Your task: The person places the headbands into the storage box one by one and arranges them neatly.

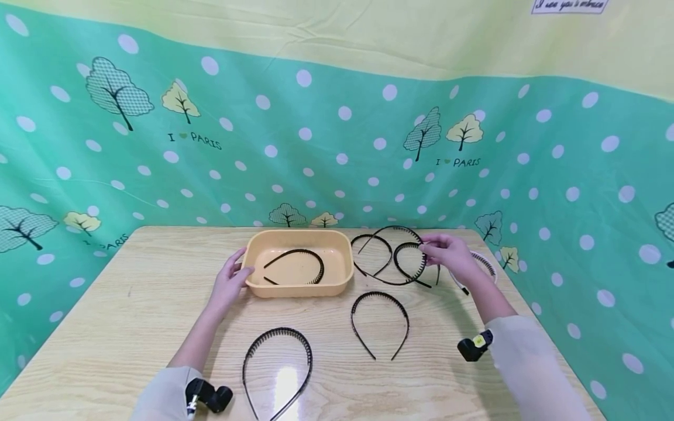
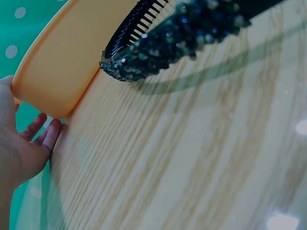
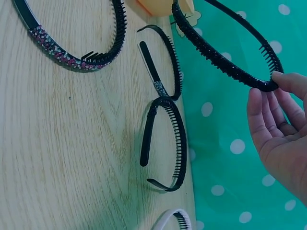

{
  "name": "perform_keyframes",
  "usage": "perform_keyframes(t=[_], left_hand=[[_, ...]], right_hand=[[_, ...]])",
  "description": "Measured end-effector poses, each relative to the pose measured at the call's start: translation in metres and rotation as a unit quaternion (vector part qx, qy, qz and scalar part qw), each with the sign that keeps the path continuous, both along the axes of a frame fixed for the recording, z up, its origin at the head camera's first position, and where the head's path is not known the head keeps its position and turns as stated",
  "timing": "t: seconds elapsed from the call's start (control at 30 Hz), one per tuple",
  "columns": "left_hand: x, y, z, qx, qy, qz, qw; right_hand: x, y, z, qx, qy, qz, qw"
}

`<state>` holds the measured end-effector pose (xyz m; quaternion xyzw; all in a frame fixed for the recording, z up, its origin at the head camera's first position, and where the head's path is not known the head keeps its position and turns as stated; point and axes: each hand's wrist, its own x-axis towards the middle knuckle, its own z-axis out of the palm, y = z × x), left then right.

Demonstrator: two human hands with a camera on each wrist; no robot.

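My left hand (image 1: 229, 282) grips the left end of a pale orange plastic basin (image 1: 300, 290), thumb at the rim and fingers along the outer wall. One black toothed headband (image 1: 320, 264) lies inside. At the back right, my right hand (image 1: 446, 255) holds up another black headband (image 3: 216, 60), pinched between thumb and fingers at its curved middle. Its outer side is covered in dark sparkly beads, and its open ends point left toward the basin. Behind and below it on the table lie two more black headbands, overlapped by it in the head view.
A white headband (image 1: 487, 264) lies at the table's right edge. Two black headbands lie nearer: one in the middle (image 1: 380, 293), another with dark glittering stones (image 2: 144, 57) at the front. A green dotted curtain (image 1: 337, 140) hangs behind the wooden table (image 1: 126, 327).
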<state>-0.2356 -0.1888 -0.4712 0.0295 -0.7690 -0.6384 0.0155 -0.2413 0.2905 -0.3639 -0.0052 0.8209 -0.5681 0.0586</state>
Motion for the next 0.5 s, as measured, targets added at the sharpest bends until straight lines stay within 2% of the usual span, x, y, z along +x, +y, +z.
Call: perform_keyframes(t=[0.5], left_hand=[[-0.0003, -0.0002, 0.0001, -0.002, -0.001, -0.001, 1.0000]], right_hand=[[-0.0049, -0.0103, -0.0024, -0.002, 0.003, 0.001, 1.0000]])
